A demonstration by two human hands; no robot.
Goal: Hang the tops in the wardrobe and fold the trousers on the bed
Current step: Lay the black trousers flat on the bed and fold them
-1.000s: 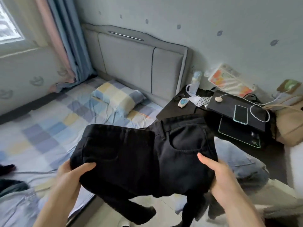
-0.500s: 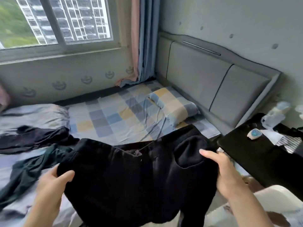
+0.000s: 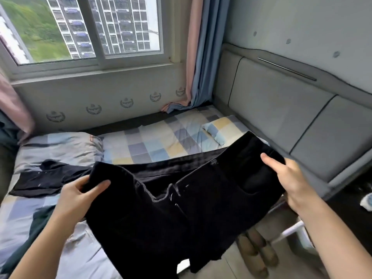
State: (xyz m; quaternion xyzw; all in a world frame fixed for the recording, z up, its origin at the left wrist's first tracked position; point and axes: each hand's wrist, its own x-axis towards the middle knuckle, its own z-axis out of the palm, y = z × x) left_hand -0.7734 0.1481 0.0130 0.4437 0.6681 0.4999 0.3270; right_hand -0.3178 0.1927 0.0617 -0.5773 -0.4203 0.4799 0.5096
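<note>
Black trousers (image 3: 181,208) hang spread in front of me over the near edge of the bed (image 3: 153,143), waistband up and legs dropping toward the floor. My left hand (image 3: 80,196) grips the left end of the waistband. My right hand (image 3: 289,184) holds the right end by the pocket. A dark navy top (image 3: 46,178) lies crumpled on the bed to the left, and a dark green garment (image 3: 38,220) lies below it, partly behind my left arm.
A checked pillow (image 3: 223,129) rests by the grey padded headboard (image 3: 281,111). A folded grey quilt (image 3: 58,148) lies at the left. A black bedside table (image 3: 350,210) stands at the right, with brown shoes (image 3: 255,250) on the floor beside it. The window (image 3: 84,29) is behind the bed.
My view has swung left from the bedside table toward the bed and window. Both hands have kept hold of the trousers, which now hang open over the bed's edge.
</note>
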